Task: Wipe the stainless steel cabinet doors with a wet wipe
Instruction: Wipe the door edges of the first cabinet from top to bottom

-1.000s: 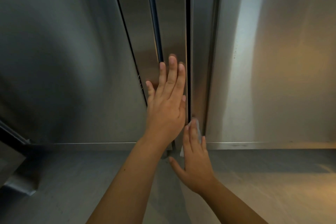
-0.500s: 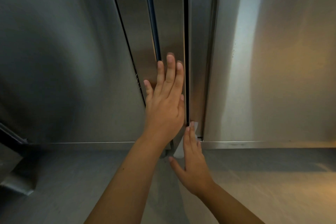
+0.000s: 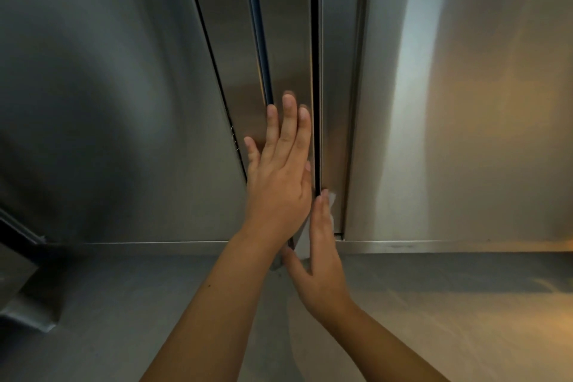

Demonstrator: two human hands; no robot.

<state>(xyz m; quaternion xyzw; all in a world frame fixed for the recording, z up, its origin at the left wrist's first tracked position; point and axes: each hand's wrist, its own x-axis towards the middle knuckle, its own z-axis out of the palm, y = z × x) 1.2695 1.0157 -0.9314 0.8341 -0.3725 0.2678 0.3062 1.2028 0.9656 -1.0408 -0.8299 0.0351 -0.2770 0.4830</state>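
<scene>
Right hand (image 3: 322, 260) is flat, fingers straight, pressing the wet wipe (image 3: 333, 201) under its fingertips onto the door edge. Left hand (image 3: 279, 183) sits just beside it, flat and holding nothing. I'd guess most of the cabinet doors (image 3: 449, 133) aren't wiped yet.

The left hand (image 3: 279, 177) lies flat, fingers (image 3: 288, 121) straight, on the narrow strip at the left cabinet door's (image 3: 108, 102) edge, just beside the dark gap between the doors; the right hand (image 3: 324, 260), fingers straight, presses a white wet wipe (image 3: 332, 199) against the right cabinet door's (image 3: 465, 102) edge, near its bottom rail.
</scene>
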